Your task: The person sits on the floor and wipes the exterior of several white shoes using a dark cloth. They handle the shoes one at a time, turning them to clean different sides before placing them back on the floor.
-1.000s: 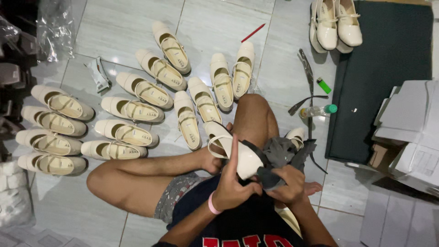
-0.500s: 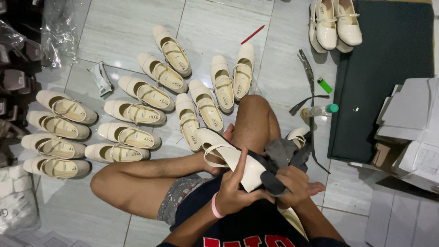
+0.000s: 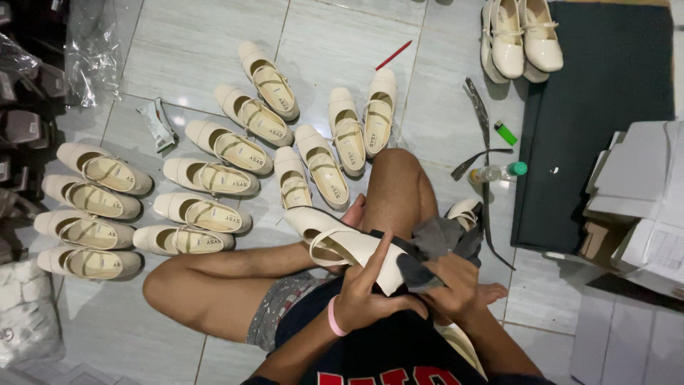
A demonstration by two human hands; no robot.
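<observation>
Shifted slightly leftward since earlier, cream shoe (image 3: 342,246) lies above the lap. Left hand (image 3: 367,296) clasps its heel end; right hand (image 3: 452,285) presses grey cloth (image 3: 445,239) against it. Light, stiff, glossy; likely slippery, best held by its sides.

hands (image 3: 406,289) together in lap, fingers curled, legs crossed

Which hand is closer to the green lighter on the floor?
Right. The right hand, holding a dark cloth, sits below the green lighter on its side; the left hand, gripping the cream shoe, is farther off.
</observation>
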